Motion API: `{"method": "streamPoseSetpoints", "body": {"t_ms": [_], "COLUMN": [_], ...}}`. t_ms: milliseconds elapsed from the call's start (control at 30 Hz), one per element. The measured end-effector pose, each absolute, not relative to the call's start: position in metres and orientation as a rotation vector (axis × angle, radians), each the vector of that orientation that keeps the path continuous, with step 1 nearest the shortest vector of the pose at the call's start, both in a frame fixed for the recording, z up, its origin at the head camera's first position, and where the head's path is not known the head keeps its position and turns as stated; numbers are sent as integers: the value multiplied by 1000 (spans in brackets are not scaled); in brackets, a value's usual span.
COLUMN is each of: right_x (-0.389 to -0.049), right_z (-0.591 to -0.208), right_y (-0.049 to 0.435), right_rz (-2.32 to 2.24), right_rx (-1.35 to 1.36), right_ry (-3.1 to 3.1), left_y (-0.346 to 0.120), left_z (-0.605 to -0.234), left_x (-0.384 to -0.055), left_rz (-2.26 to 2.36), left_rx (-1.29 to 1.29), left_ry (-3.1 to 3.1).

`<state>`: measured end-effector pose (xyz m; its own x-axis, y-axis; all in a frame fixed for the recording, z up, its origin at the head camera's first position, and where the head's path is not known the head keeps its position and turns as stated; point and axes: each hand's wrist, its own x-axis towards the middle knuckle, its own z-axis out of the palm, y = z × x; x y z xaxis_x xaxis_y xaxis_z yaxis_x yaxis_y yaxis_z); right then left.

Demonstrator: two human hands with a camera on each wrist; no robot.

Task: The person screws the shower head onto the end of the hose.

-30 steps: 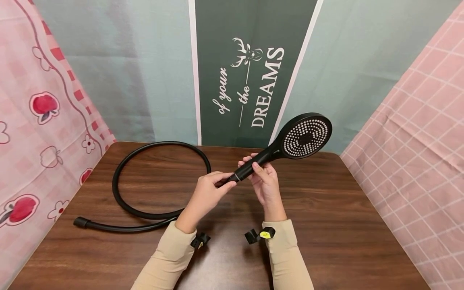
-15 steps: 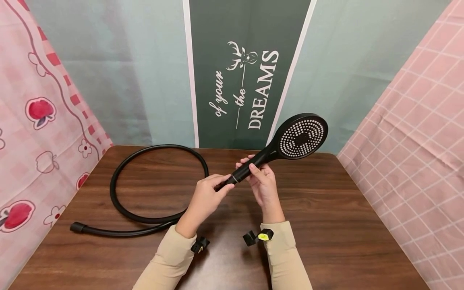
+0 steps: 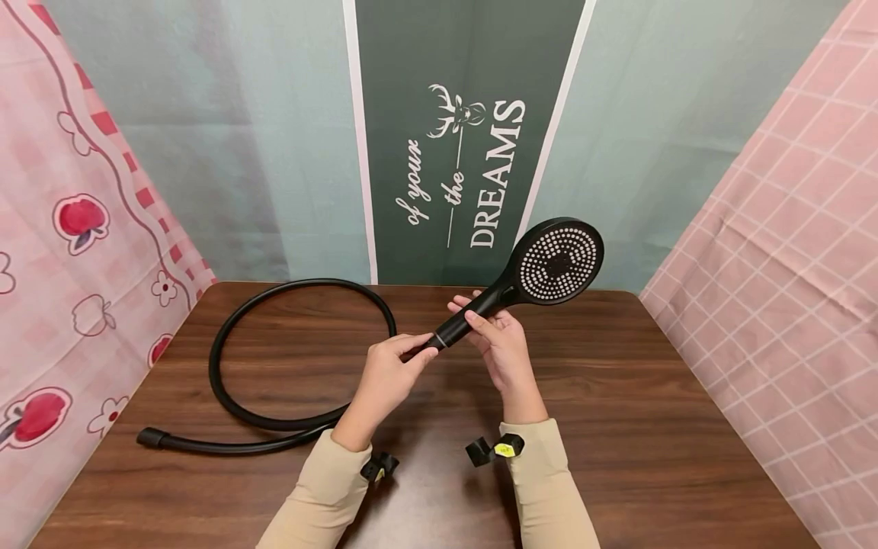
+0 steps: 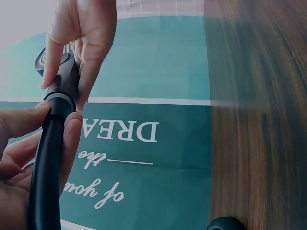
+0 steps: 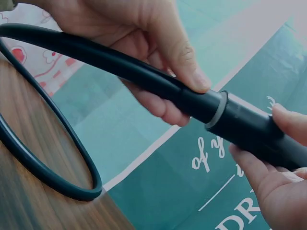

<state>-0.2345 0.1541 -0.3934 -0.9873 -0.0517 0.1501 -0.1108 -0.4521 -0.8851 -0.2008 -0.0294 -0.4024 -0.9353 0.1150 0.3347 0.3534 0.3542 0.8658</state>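
Note:
A black shower head (image 3: 559, 261) with pale nozzles is held above the table, tilted up to the right. My right hand (image 3: 504, 347) grips its handle (image 3: 473, 316) between thumb and fingers. The left hand (image 3: 391, 374) pinches the end fitting of a black hose (image 3: 302, 284) right at the handle's lower end. In the right wrist view, a light grey ring (image 5: 219, 110) shows where hose fitting and handle meet. Part of the hose runs behind my left hand and forearm in the head view.
The rest of the hose lies in a loop on the brown wooden table (image 3: 617, 427); its free end (image 3: 152, 438) points left. Cloth hangs at the back (image 3: 295, 152), with patterned pink cloths on the left (image 3: 82, 320) and right (image 3: 775, 305).
The shower head has shifted slightly left and turned its face a little more toward the head camera. Both hands keep their holds, and the view has tilted slightly.

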Motion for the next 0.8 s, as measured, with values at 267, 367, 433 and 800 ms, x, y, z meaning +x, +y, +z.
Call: {"method": "streamPoseSetpoints", "body": {"t_ms": [267,367,433,800], "right_x": [-230,-227,-227,-242], "right_z": [-375,-367,-363,-360], "right_y": [181,191,199,243], "right_rz": [2707,2736,2734,2518], "right_rx": [201,158,110,-78], "right_ry": [-1358,-1273,-1273,-1304], "left_y": [-30,-33,-35,-44], "left_z": [-403,-402,-402,-402], "left_x": [-201,-202,-202,-209], "left_rz": [-1768,-1846,-1894,-2025], "left_rx": [-333,-297,-279,-249], "left_ry": [-2387,-2368,-2361,-2343]}}
